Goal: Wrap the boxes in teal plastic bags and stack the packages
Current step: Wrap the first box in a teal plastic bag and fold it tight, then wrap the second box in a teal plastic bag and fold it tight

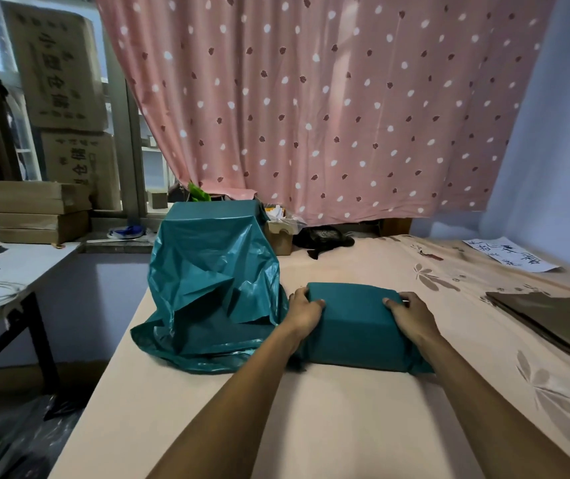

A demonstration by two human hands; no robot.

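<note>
Teal-wrapped package (352,323) lies flat on the worktop (311,426), near centre, on a peach floral cloth; it is wider than deep, long axis running left-right across the view, broad face up, slightly skewed with the far left corner turned away. Loose bag ends stick out at the near right corner. Left hand (302,311) clamps the left end, fingers curled over the top edge; right hand (411,314) clamps the right end, fingers spread on top, thumb down the side. Both partly closed on the package. Just to the left, touching or nearly so, a tall teal-draped stack (214,271) with slack plastic pooling at its base. Flattened cardboard (553,312) lies well apart at right.
</note>
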